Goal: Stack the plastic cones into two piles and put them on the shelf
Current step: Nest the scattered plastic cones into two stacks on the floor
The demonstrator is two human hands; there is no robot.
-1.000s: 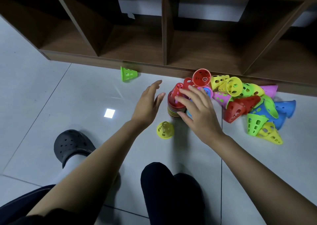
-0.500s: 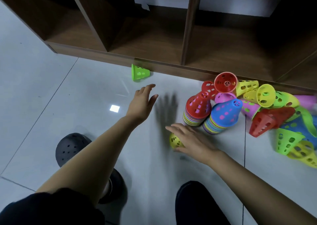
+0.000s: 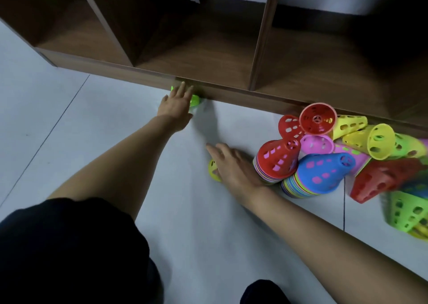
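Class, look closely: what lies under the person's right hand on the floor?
A yellow cone peeks out at the right hand's left edge. Most of it is covered, so whether the fingers grip it cannot be seen.

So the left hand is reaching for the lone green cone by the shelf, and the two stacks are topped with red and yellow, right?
Not quite. In the head view the second stack is topped with blue, not yellow. The rest holds: left hand on the green cone by the shelf; red-topped stack.

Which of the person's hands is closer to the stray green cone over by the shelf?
Left. The left hand lies over the green cone at the shelf's base; the right hand sits apart, over a yellow cone beside the stacks.
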